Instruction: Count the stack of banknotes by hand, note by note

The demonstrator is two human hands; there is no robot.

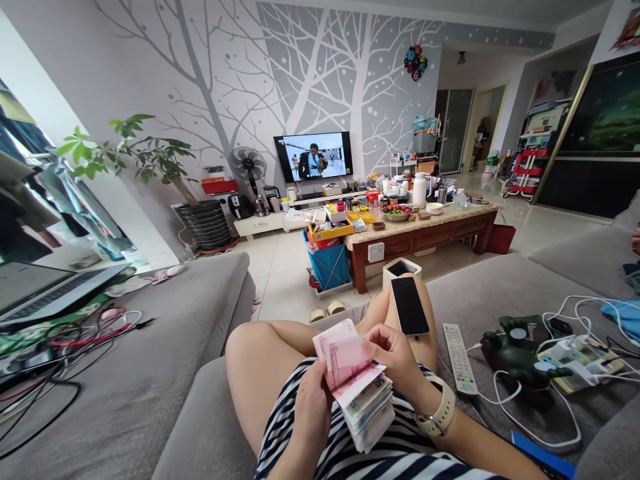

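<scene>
Running far left from near right, the banknote stack (369, 408) lies between the left hand (315, 400), closed on its left side, and the right hand (393, 357), pinching pink notes (344, 357) rightward.

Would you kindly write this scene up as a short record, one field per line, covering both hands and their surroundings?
Left hand: grips a stack of banknotes
Right hand: fingers on a pink banknote at the top
Right wrist: cream watch band
Right leg: phone, screen dark
Seat, right side: remote control, power strip with cables
Seat, left side: open laptop
Ahead: cluttered coffee table; television on
</scene>
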